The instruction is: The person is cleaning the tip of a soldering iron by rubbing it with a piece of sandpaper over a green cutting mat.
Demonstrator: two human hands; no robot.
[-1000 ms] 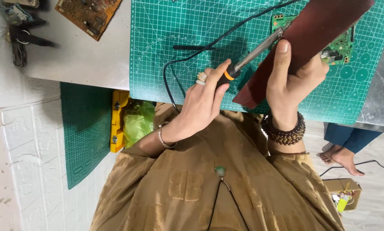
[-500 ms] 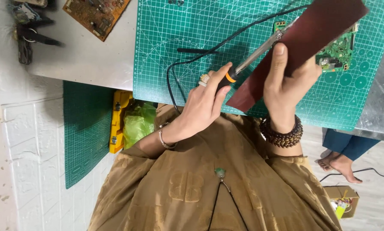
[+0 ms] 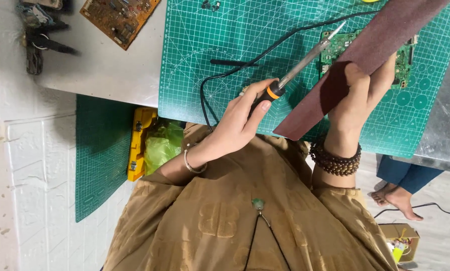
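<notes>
— What's in the person's left hand (image 3: pixel 240 123)?

— A soldering iron (image 3: pixel 305 57), held like a pen. The fingers are curled shut around the dark handle just behind the orange collar, thumb laid along it. The metal shaft slants up and away, and its tip sits at the near corner of a green circuit board (image 3: pixel 338 45).

— And the right hand (image 3: pixel 358 95)?

— Closed on a long, flat maroon board (image 3: pixel 365 65). The thumb lies on its upper face; the other fingers are behind it, so I can't see them. The maroon board leans diagonally over the circuit board and hides most of it; only the left end and a strip at the right peek out.

— Where does all that lie?

— On a green cutting mat (image 3: pixel 210 45) on the counter (image 3: pixel 99 70). The iron's black cord (image 3: pixel 220 80) loops across the mat from the handle and runs off toward the top edge. A short dark stick-like piece lies on the mat just beside the cord.

— Anything else around?

— A brown circuit board (image 3: pixel 119 17) lies on the bare counter, well apart from the hands, with dark tools (image 3: pixel 39 40) farther along. Below the counter edge another green mat (image 3: pixel 102 155) stands by the tiled wall, beside a yellow tool (image 3: pixel 139 143) and a green plastic bag (image 3: pixel 162 145). There's a bead bracelet (image 3: pixel 335 158) on the right wrist, a thin bangle (image 3: pixel 192 163) on the left. Someone else's bare feet (image 3: pixel 395 198) are on the floor nearby.
</notes>
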